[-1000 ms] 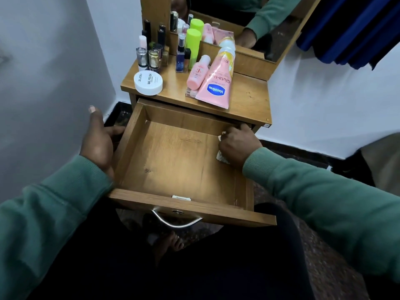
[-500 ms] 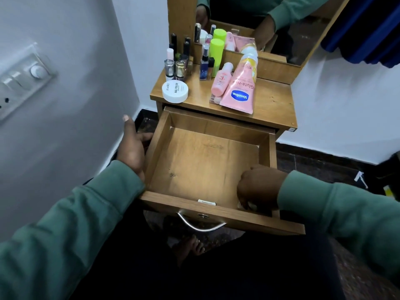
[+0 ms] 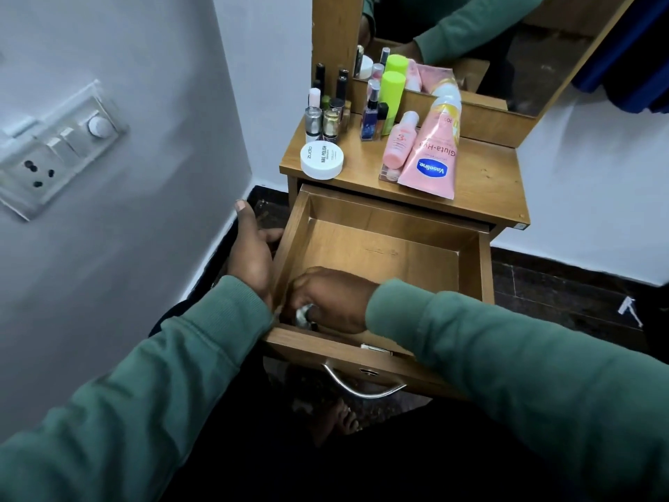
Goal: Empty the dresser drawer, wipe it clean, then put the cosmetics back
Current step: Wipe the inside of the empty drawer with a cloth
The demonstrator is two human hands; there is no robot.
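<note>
Drawer pulled out of dresser, inside bare wood. Right hand is down in drawer's near-left corner, fingers curled tight round a small whitish wipe, low by the front panel; can't tell if wad touches the wood. Left hand is outside, clasping drawer's left wall, thumb pointing up, fingers tucked vs. wall's outer face. Cosmetics all on dresser top: white nail polish jar at front-left corner; nail polish bottles behind it, back-left; blue spray bottle & neon green bottle mid-back by mirror frame; small pink bottle just beside pink Vaseline tube, tube's crimped end nr front edge. Metal handle on drawer front. Switch plate on wall, left.
</note>
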